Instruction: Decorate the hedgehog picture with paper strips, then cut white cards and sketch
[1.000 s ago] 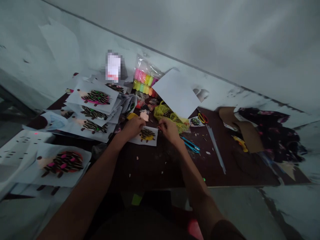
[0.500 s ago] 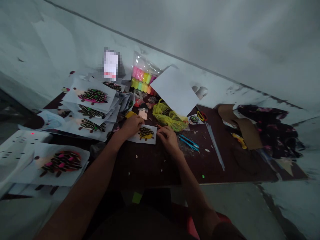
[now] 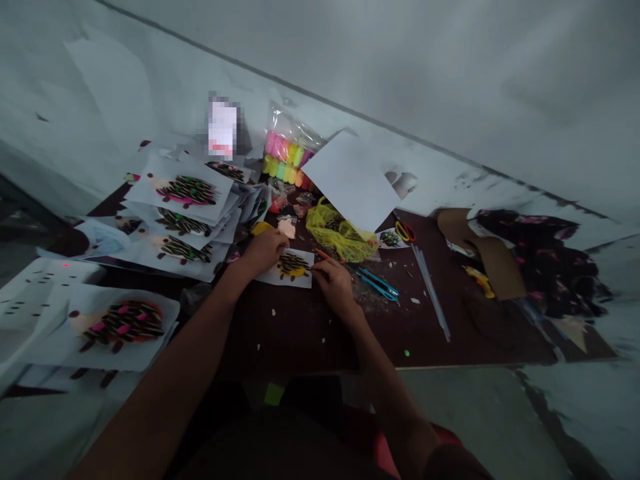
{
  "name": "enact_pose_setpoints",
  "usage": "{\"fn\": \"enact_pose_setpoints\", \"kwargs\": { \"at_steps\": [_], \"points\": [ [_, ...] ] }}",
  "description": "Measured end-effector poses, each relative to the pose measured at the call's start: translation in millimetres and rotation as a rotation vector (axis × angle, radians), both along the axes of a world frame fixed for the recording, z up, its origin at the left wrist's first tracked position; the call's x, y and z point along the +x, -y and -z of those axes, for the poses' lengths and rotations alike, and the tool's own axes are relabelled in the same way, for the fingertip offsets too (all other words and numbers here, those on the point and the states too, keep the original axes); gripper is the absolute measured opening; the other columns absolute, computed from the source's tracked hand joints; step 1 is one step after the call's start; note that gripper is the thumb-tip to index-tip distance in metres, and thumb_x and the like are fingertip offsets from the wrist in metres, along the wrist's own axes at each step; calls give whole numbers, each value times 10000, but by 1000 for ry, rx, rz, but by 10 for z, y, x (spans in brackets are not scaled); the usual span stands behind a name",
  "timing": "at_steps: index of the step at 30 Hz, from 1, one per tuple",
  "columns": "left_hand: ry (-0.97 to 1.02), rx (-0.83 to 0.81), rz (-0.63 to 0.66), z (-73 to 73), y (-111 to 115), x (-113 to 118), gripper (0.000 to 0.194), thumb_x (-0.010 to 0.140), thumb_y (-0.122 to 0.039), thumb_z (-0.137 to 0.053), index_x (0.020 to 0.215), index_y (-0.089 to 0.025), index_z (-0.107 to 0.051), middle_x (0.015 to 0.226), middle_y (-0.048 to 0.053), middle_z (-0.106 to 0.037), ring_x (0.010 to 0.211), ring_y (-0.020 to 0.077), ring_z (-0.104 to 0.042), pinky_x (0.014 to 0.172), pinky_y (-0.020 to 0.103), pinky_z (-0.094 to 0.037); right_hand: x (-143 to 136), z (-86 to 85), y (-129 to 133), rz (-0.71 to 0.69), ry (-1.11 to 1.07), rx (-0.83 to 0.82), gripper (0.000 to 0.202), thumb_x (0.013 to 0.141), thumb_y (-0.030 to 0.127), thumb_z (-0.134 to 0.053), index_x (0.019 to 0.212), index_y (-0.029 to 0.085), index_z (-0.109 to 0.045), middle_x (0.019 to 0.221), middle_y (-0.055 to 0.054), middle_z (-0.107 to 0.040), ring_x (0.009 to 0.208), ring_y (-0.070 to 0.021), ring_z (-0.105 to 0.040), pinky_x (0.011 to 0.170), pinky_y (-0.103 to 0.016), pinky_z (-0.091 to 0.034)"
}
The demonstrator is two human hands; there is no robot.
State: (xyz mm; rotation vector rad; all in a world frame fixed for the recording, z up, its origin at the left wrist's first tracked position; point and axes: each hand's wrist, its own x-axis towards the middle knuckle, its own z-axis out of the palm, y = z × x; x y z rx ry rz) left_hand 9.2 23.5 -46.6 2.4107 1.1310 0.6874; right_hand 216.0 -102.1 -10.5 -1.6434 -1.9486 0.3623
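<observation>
A small white card lies on the dark table, bearing a hedgehog shape of yellow with dark sticks. My left hand rests on the card's upper left side, fingers closed together; whether they pinch anything is hidden. At the card's right edge is my right hand, its thumb and fingers pressed together near the hedgehog, with what they hold too small to make out. An orange pencil-like piece shows by its fingers. Just behind are a yellow-green plastic bag and a pink lump.
Stacked hedgehog pictures fill the left, with another picture in front. Right of my hands lie blue snips, scissors, clear sticks and cardboard. Behind stand a bag of colored clay and a white sheet.
My right hand has shifted slightly left, its fingertips now at the card's right edge beside the hedgehog. My left hand and the card look almost the same.
</observation>
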Motion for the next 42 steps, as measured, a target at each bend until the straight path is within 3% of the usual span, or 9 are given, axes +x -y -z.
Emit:
{"fn": "enact_pose_setpoints", "kwargs": {
  "at_steps": [16, 26, 37, 42],
  "points": [
    [-25, 10, -13, -30, 22, 8, 289, 814, -85, -482, 854, -170, -756, 955, 106, -720, 908, 232, -636, 852, 355, -508, -76, 33, -87, -28, 253, -23, 238, 989, 177, -551, 1036, 219, -780, 993, -75, -731, 969, -195, -697, 846, -257, -489],
    [6, 42, -6, 19, 7, 12, 282, 797, -79, -491, 835, -178, -752, 928, 92, -726, 892, 219, -634, 831, 336, -510, -108, -4, -84, -4, 382, -80, 234, 989, 202, -547, 999, 231, -779, 940, -55, -691, 853, -172, -636, 723, -236, -406],
    [14, 25, -3, 12, 5, 2, 253, 791, -86, -512, 834, -170, -746, 935, 95, -720, 911, 229, -637, 843, 348, -505, -104, 81, -154, -70, 406, -30, 188, 962, 144, -565, 911, 191, -740, 857, -46, -640, 770, -159, -553, 631, -250, -309],
    [18, 34, 1, 34, -10, 11, 243, 791, -81, -516, 823, -171, -740, 924, 87, -721, 896, 223, -633, 837, 342, -503, -141, 26, -139, -51, 464, -50, 180, 967, 161, -580, 924, 200, -750, 876, -60, -659, 790, -170, -576, 629, -255, -328]
  ]
}}
